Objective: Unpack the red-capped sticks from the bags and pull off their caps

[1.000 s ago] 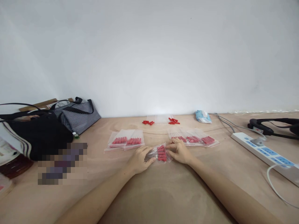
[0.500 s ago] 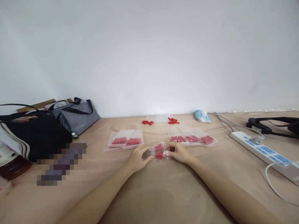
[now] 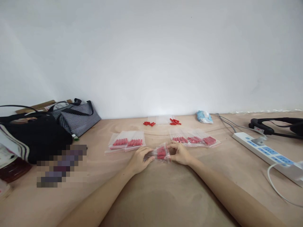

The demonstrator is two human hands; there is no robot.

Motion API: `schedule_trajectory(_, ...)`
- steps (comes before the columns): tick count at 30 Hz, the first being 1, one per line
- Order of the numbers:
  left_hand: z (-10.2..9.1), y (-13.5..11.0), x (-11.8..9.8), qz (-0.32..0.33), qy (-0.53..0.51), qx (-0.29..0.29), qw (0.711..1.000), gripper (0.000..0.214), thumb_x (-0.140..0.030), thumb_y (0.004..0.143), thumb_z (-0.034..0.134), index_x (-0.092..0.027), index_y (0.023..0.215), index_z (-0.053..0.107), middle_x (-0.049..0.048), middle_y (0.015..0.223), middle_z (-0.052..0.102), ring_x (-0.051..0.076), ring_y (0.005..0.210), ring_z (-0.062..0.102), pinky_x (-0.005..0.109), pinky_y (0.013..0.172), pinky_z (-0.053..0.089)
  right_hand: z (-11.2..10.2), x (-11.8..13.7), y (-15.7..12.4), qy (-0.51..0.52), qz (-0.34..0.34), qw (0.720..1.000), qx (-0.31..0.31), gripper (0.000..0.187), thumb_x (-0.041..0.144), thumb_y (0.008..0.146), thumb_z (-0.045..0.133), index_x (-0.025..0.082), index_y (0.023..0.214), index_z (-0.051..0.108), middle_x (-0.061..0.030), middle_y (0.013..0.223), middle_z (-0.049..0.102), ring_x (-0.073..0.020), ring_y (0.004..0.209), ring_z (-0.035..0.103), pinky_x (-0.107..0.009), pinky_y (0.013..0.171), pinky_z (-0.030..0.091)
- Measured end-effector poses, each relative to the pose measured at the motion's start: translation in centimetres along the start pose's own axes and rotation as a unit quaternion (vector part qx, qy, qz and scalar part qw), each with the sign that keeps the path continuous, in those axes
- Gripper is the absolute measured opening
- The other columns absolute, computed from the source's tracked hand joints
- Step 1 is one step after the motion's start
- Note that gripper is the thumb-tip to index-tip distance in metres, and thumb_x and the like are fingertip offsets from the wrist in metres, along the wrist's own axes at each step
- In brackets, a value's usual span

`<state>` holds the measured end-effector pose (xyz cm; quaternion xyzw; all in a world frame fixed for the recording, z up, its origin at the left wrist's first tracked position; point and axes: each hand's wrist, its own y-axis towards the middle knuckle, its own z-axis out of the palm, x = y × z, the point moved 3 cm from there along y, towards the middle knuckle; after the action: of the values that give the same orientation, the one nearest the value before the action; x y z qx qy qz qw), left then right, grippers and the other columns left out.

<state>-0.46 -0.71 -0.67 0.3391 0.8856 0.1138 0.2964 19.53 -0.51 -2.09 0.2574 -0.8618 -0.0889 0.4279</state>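
Between my hands is a clear zip bag (image 3: 162,152) with several red-handled, thin clear sticks inside; what exactly they are I cannot make out. My left hand (image 3: 140,160) is closed round the bag's left end, where the clear shafts lie. On the right edge, by the zip strip, the fingers of my right hand (image 3: 179,153) pinch the plastic. Filled bags of the same kind lie just beyond: an overlapping left group (image 3: 129,142) and a right group (image 3: 194,140).
Loose red pieces (image 3: 149,123) and another red pile (image 3: 175,121) lie near the wall beside pale plastic. A blue mask-like item (image 3: 204,117), a power strip (image 3: 268,154) and black headgear (image 3: 272,125) are at right. Black (image 3: 47,135) and striped bags (image 3: 80,118) stand at left.
The bag's right end has spread flatter and turned slightly, with its zip edge more upright. Both hands keep hold of it in nearly the same spot.
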Motion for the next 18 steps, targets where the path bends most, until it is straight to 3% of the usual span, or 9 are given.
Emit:
schedule_trajectory(3, -0.06, 0.07, -0.06, -0.006, -0.004, 0.011, 1.0, 0.021, -0.027, 0.076, 0.056, -0.018, 0.095, 0.059, 0.005, 0.094, 0.064, 0.018, 0.086, 0.058, 0.031, 0.079, 0.046, 0.11, 0.6, 0.0, -0.001, -0.041, 0.999, 0.024, 0.032, 0.033, 0.065, 0.068, 0.024, 0.095, 0.064, -0.004, 0.101, 0.06, -0.018, 0.094, 0.053, -0.031, 0.083, 0.039)
schedule_trajectory(8, -0.01, 0.13, 0.05, -0.01, -0.001, 0.018, 1.0, 0.023, -0.027, 0.076, 0.055, -0.018, 0.097, 0.059, 0.0053, 0.095, 0.064, 0.018, 0.088, 0.058, 0.032, 0.081, 0.046, 0.36, 0.18, -0.09, -0.053, -0.029, 0.996, 0.062, 0.045, 0.037, 0.066, 0.067, 0.023, 0.108, 0.058, -0.0077, 0.111, 0.056, -0.0234, 0.103, 0.049, -0.036, 0.085, 0.036)
schedule_trajectory(13, 0.15, 0.0, 0.18, -0.014, -0.006, 0.013, 1.0, 0.025, -0.027, 0.076, 0.055, -0.019, 0.1, 0.058, 0.0054, 0.1, 0.064, 0.018, 0.091, 0.058, 0.033, 0.083, 0.046, 0.64, 0.01, 0.06, -0.085, -0.012, 0.993, 0.081, 0.039, 0.036, 0.068, 0.065, 0.019, 0.102, 0.058, -0.0078, 0.103, 0.058, -0.0227, 0.096, 0.049, -0.034, 0.081, 0.036)
schedule_trajectory(18, 0.21, -0.01, 0.28, -0.005, -0.007, 0.01, 1.0, 0.025, -0.028, 0.077, 0.054, -0.019, 0.101, 0.058, 0.0047, 0.103, 0.063, 0.018, 0.093, 0.058, 0.033, 0.084, 0.045, 0.73, 0.15, 0.2, -0.087, -0.002, 0.994, 0.06, 0.032, 0.036, 0.066, 0.066, 0.018, 0.091, 0.057, -0.0063, 0.093, 0.055, -0.0197, 0.086, 0.049, -0.031, 0.075, 0.037)
